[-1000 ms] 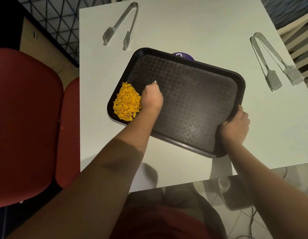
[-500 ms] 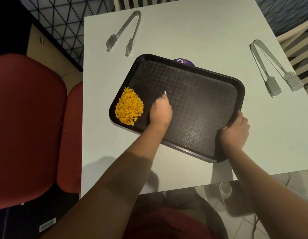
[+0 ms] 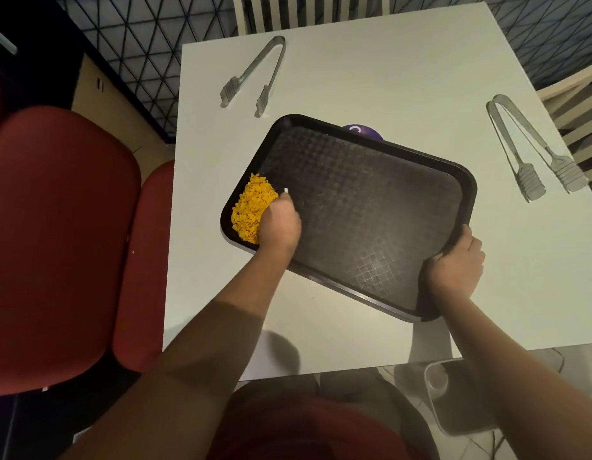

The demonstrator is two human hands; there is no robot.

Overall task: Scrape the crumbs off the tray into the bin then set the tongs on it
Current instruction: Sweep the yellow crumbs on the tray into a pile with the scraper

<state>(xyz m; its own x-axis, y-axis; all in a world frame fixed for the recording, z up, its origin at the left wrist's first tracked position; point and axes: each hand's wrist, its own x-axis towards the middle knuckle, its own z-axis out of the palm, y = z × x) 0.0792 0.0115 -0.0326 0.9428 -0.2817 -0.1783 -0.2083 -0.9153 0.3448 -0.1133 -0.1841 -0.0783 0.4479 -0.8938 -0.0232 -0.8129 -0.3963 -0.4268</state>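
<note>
right hand (image 3: 455, 263) grips tray (image 3: 371, 207) | left hand (image 3: 281, 224) pinches scraper (image 3: 286, 191) | tongs (image 3: 255, 74) beside

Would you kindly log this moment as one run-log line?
left hand: holds small white scraper against crumbs | right hand: grips tray corner | tongs: on table, untouched

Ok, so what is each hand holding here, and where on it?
The right hand grips the black tray at its near right corner. The left hand holds a small white scraper against the crumbs; its fingers hide the grip.
</note>
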